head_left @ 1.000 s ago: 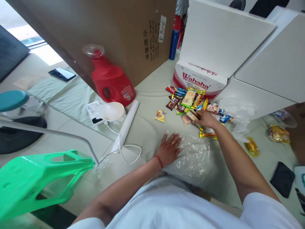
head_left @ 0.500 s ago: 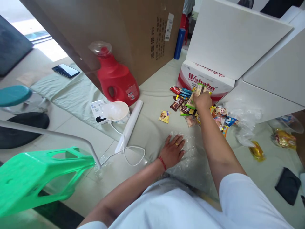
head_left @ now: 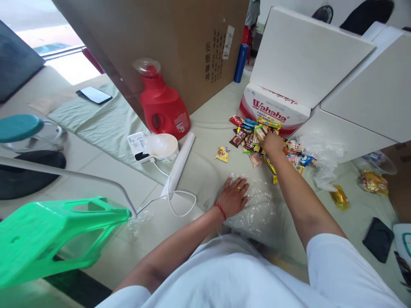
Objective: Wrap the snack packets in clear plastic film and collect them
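My left hand [head_left: 233, 197] lies flat with fingers spread on a clear plastic bag [head_left: 261, 209] at the table's near edge. It wears a ring and a red wrist string. My right hand [head_left: 273, 144] reaches into a pile of small wrapped snacks, fingers closed on a pale green snack packet [head_left: 260, 131]; my hand hides part of it. Around it lie a brown cocoa packet [head_left: 238, 137], a yellow packet [head_left: 269, 123] and a blue packet [head_left: 306, 160]. A single yellow snack packet [head_left: 222, 154] lies apart, left of the pile.
Behind the pile stands a white and red Wahaha carton [head_left: 272, 107] with raised flaps. A red detergent bottle [head_left: 165, 107], paper bowl [head_left: 163, 147] and white tube [head_left: 180, 164] are at left. Crumpled clear plastic [head_left: 321, 154] lies right; a green stool [head_left: 38, 231] is lower left.
My right hand has lowered the pale green packet onto the pile. A yellow packet now shows behind my hand. My left hand stays on the plastic bag while the view shifts slightly.
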The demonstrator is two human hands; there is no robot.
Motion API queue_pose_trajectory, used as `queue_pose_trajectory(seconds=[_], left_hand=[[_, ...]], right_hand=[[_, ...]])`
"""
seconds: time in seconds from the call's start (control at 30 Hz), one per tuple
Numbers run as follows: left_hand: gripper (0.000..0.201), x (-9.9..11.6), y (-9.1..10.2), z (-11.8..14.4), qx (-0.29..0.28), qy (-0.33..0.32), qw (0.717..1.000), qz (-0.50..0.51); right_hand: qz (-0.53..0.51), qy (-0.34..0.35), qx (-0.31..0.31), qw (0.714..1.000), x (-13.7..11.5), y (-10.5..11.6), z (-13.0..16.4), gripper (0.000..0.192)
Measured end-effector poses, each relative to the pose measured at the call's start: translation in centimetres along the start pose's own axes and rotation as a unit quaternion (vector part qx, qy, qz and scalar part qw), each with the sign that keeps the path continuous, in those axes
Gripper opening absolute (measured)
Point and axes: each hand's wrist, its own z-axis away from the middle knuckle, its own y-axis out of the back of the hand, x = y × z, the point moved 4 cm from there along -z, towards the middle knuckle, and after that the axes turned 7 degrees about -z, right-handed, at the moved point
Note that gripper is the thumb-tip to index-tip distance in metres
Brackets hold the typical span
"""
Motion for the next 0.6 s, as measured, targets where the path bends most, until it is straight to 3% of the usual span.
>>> queue_pose_trajectory(seconds=[0.1,0.17,0.27,0.33,0.4,0.5,0.6], left_hand=[[0.049,0.0,0.0,0.0,0.004,0.009,1.0,0.009],[0.048,0.1,0.1,0.0,0.0,0.012,1.0,0.012],[0.049,0.1,0.0,-0.1,-0.015,0.008,1.0,0.014],[0.051,-0.1,-0.1,-0.3,-0.028,0.007,1.0,0.013],[0.055,-0.5,0.0,-0.7,-0.047,0.01,0.999,0.012],[0.062,-1.5,0.4,-1.2,-0.087,0.007,0.996,0.001],[0.058,-2.4,1.3,-1.2,-0.085,-0.007,0.996,-0.032]], right_hand=[[-0.028,0.025,0.03,0.999,2.1,1.6,3.1,0.045],[-0.093,0.077,0.029,0.992,3.6,2.9,6.5,0.051],[-0.225,0.183,-0.081,0.954,5.0,3.2,13.6,0.063],[-0.253,0.233,-0.168,0.924,5.2,2.0,18.4,0.061],[-0.209,0.25,-0.223,0.919,5.2,0.0,22.1,0.054],[-0.12,0.24,-0.23,0.935,5.5,-3.0,24.5,0.058],[-0.132,0.246,-0.215,0.936,6.3,-4.3,25.0,0.073]])
